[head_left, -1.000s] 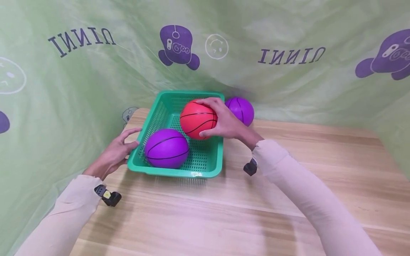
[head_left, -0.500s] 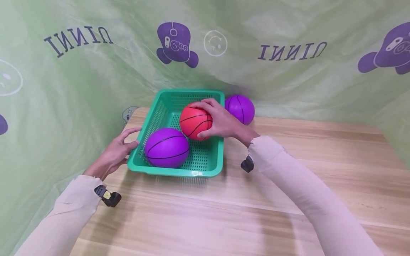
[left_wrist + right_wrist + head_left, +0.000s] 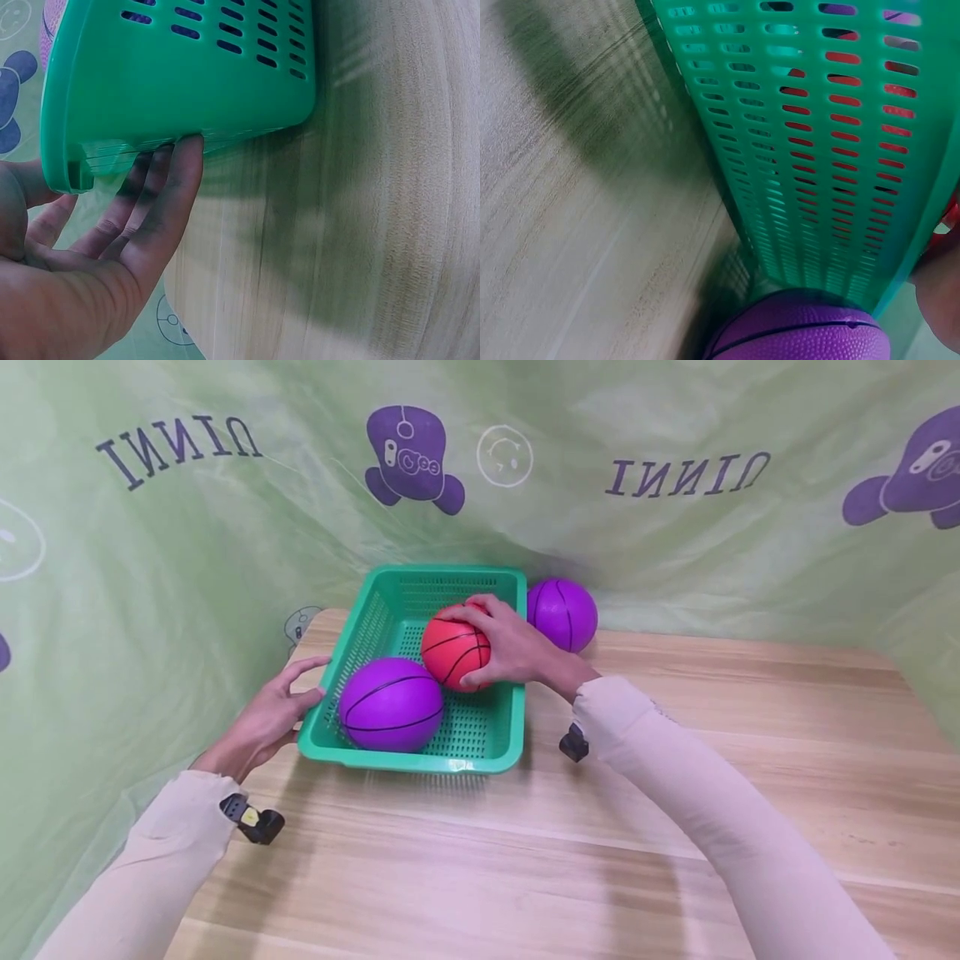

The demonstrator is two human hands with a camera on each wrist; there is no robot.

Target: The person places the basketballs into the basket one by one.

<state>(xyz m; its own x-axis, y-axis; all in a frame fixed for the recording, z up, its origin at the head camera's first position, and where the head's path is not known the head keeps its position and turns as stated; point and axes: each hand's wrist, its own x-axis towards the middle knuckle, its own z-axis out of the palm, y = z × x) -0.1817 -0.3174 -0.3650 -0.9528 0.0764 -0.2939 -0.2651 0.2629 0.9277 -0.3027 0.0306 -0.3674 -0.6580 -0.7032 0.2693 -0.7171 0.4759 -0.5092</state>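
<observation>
My right hand (image 3: 517, 647) grips a red ball (image 3: 453, 647) with black basketball lines, fingers over its top and thumb on the near side. The ball is inside a green plastic basket (image 3: 420, 762), low beside a purple ball (image 3: 392, 706) at the near left. In the right wrist view the red ball shows through the slots of the basket wall (image 3: 930, 45), with part of the hand at the right edge. My left hand (image 3: 272, 718) touches the basket's left side from outside; in the left wrist view its fingers (image 3: 161, 217) lie nearly straight against the outer wall, below the rim.
Another purple ball (image 3: 562, 616) sits on the wooden table (image 3: 465, 860), right beside the basket's back right corner. A green printed cloth (image 3: 555, 410) hangs behind and to the left. Black wrist cameras (image 3: 258, 822) are strapped at both sleeves.
My right hand has lowered the red ball deeper into the basket, its wrist shifting slightly left. The left hand stays at the basket's side, and the purple balls keep their places.
</observation>
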